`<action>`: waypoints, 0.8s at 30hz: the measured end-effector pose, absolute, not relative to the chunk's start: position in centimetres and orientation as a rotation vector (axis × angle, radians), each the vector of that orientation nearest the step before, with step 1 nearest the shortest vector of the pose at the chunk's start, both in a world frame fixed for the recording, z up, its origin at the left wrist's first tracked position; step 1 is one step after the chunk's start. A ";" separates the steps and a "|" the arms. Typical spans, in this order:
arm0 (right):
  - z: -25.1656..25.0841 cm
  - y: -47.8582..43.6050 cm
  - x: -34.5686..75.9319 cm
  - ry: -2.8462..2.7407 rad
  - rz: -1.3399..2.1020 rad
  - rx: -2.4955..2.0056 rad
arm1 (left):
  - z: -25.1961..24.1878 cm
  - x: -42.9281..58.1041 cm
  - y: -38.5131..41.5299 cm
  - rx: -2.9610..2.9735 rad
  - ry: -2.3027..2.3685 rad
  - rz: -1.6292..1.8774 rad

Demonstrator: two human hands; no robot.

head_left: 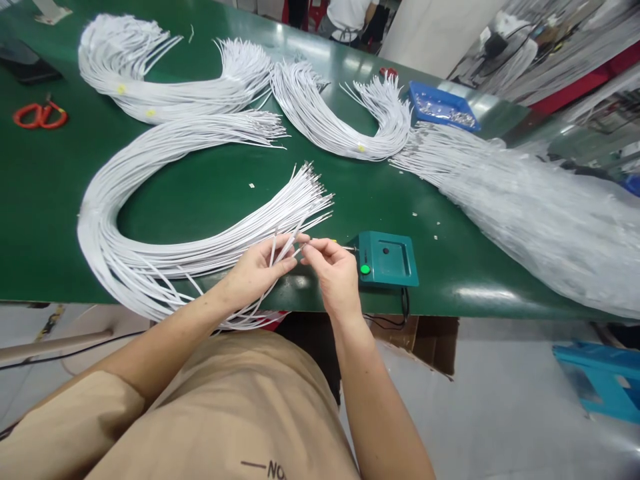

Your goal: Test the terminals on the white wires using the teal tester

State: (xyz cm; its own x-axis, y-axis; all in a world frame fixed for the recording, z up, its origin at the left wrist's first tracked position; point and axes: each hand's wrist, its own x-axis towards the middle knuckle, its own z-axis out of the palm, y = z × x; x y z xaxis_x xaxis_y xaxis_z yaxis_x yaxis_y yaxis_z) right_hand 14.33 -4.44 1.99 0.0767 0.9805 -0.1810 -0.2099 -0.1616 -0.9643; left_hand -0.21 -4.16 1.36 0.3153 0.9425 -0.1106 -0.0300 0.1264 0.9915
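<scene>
My left hand (263, 267) is closed around a few white cables (280, 241), whose ends stick up past the fingers. The fingertips of my right hand (330, 267) pinch a cable end close beside the left fingertips; the tip itself is mostly hidden. Just right of that hand sits a small teal machine (393, 257) with a green button and a thin shaft pointing toward my fingers. A large curved bundle of white cables (103, 200) lies to the left, its cut ends fanned out behind my hands.
More white cable bundles (185, 100) lie at the back. Red-handled scissors (40, 115) and a dark flat object (25, 60) are at the far left. A blue tray (443, 107) holds small parts. A plastic-wrapped bundle (530, 213) covers the right side. A person (347, 17) is beyond the table.
</scene>
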 end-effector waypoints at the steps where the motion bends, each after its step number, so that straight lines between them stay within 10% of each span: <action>1: 2.0 -4.5 14.3 -0.881 1.369 -1.223 | 1.4 -0.2 -4.2 1.213 0.976 0.901; 15: 2.0 -4.3 14.8 -0.968 1.497 -1.204 | 1.2 0.0 -4.1 0.972 0.897 0.846; 24: -0.4 -5.1 14.6 -1.850 0.303 -1.476 | 2.1 0.1 -2.4 0.313 0.704 0.642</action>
State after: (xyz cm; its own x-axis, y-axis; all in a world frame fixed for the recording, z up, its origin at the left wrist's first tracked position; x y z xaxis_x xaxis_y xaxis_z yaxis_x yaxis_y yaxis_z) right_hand 14.64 -5.09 -0.37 -0.0664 0.9158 0.3962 0.7416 0.3109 -0.5945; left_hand 0.08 -2.38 2.07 0.5833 0.6406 -0.4994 -0.4385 0.7658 0.4703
